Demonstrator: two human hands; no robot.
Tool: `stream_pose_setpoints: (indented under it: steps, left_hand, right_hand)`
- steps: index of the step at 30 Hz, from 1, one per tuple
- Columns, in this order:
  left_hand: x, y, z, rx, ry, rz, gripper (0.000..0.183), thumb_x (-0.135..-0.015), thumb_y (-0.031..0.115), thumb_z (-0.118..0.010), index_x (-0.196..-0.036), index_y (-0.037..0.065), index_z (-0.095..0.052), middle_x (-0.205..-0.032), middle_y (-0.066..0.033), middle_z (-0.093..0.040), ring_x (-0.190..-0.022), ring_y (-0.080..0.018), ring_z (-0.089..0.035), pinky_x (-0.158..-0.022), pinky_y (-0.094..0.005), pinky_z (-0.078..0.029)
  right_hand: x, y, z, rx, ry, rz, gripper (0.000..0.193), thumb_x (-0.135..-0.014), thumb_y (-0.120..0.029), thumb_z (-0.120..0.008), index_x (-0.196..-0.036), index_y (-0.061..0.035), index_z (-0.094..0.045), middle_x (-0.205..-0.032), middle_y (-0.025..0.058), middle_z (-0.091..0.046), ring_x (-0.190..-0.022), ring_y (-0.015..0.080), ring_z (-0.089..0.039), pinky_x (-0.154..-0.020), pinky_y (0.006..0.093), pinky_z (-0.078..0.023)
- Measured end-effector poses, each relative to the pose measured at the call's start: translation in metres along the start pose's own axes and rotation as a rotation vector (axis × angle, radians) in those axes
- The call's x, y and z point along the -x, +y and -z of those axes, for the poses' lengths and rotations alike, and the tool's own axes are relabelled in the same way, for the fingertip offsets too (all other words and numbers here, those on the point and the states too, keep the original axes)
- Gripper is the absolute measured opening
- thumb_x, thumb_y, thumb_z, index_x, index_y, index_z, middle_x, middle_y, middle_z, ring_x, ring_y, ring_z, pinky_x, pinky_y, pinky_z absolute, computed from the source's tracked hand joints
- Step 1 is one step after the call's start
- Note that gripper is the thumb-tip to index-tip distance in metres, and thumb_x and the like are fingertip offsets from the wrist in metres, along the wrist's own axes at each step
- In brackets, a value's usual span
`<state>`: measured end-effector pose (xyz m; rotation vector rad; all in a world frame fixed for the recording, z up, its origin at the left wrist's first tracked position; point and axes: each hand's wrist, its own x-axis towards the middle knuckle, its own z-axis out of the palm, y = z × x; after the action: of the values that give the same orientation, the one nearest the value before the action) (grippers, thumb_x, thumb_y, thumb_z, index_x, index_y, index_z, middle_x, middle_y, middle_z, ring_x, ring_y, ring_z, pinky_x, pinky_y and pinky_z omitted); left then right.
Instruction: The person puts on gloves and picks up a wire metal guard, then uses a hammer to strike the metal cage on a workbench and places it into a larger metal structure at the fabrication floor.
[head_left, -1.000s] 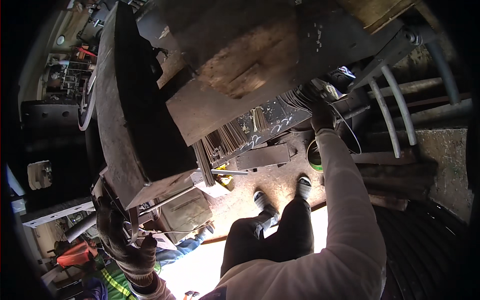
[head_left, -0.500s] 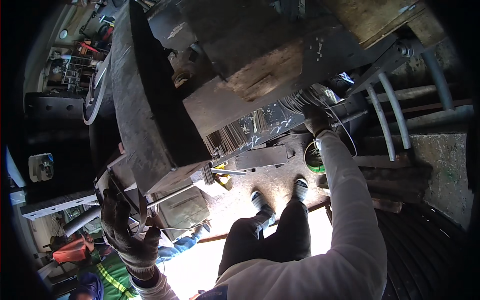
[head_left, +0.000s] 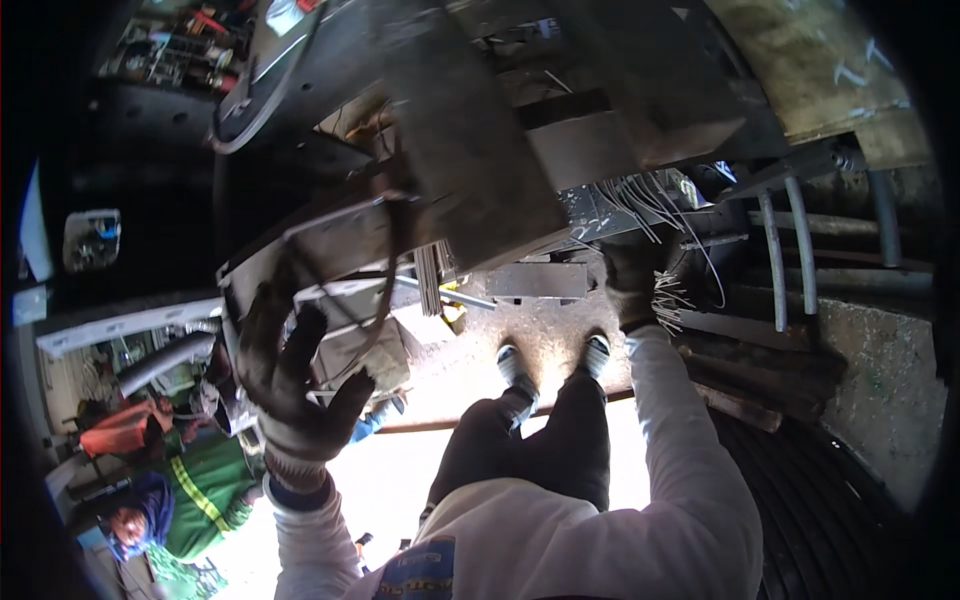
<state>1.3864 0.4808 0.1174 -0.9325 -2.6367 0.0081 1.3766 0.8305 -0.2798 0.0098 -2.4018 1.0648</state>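
My left hand (head_left: 290, 385), in a dark knit glove, is raised at the left with fingers apart and nothing in it. It is beside a thin curved dark band (head_left: 385, 290) hanging in front of a steel frame. My right hand (head_left: 628, 275), also gloved, is closed below the edge of the dark steel bench, its fingers partly hidden. A bundle of thin metal wires (head_left: 672, 300) sticks out beside its wrist, the light ends fanned apart. More wires (head_left: 635, 195) curve down from the bench just above the hand. A large dark steel piece (head_left: 480, 150) hangs over the middle.
A person in a green jacket (head_left: 205, 490) is at the lower left. Grey bent pipes (head_left: 775, 260) and stacked dark steel bars (head_left: 740, 390) lie right of my right arm. Thin rods (head_left: 428, 280) stand upright near the middle. A flat steel plate (head_left: 535, 280) lies beyond my feet.
My right hand has come back toward me from the coiled wires, and fanned wire ends now show beside it. My left hand has moved up and right. The large steel piece has shifted in view.
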Motion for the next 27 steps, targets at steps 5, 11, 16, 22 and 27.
stream_pose_setpoints:
  steps: [5, 11, 16, 22, 27]
  left_hand:
    - [0.006, 0.0, 0.022, 0.161, 0.012, 0.066, 0.068, -0.073, 0.025, -0.082, -0.134, 0.008, -0.057, -0.146, -0.0253, -0.048, -0.135, -0.0466, -0.044, -0.11, -0.0539, -0.039]
    - [0.084, 0.07, 0.014, 0.488, 0.387, 0.408, 0.066, -0.07, 0.009, -0.082, -0.132, 0.003, -0.06, -0.137, -0.0247, -0.056, -0.119, -0.0407, -0.06, -0.099, -0.048, -0.049]
    - [0.192, 0.109, -0.043, 1.207, -0.087, 1.336, 0.065, -0.094, 0.041, -0.068, -0.144, 0.004, -0.048, -0.139, -0.0246, -0.055, -0.127, -0.0406, -0.054, -0.102, -0.0474, -0.049]
    - [0.263, 0.11, 0.014, 2.175, 0.329, 1.715, 0.034, -0.105, 0.014, -0.051, -0.136, -0.001, -0.057, -0.114, -0.0135, -0.071, -0.08, -0.0119, -0.067, -0.066, -0.0208, -0.054]
    - [0.314, 0.109, 0.076, 1.966, 1.013, 1.504, 0.038, -0.105, 0.012, -0.046, -0.141, 0.002, -0.05, -0.098, -0.004, -0.064, -0.049, -0.0029, -0.044, -0.039, -0.0175, -0.035]
  right_hand:
    - [0.028, -0.045, 0.085, 0.139, -0.165, 0.085, 0.013, -0.088, -0.01, -0.067, -0.1, -0.0078, -0.07, -0.09, 0.0171, -0.067, -0.084, 0.0382, -0.063, -0.074, 0.0518, -0.047]
    - [-0.059, -0.175, 0.198, -0.035, -0.675, 0.241, 0.012, -0.09, -0.009, -0.067, -0.102, -0.007, -0.068, -0.097, 0.015, -0.065, -0.092, 0.0363, -0.061, -0.085, 0.0457, -0.049]
    - [-0.111, -0.304, 0.212, -0.238, -1.028, 0.498, 0.016, -0.082, -0.009, -0.072, -0.098, -0.007, -0.07, -0.098, 0.0121, -0.066, -0.092, 0.0314, -0.061, -0.086, 0.0438, -0.049]
    - [-0.104, -0.429, 0.201, -0.228, -1.207, 0.898, 0.031, -0.071, -0.016, -0.078, -0.102, -0.0191, -0.076, -0.1, 0.0043, -0.067, -0.091, 0.0265, -0.062, -0.088, 0.0409, -0.048]
    - [-0.086, -0.481, 0.202, -0.314, -0.789, 1.071, 0.049, -0.076, -0.015, -0.082, -0.123, -0.0108, -0.069, -0.113, 0.0092, -0.064, -0.104, 0.0256, -0.062, -0.091, 0.0394, -0.051]
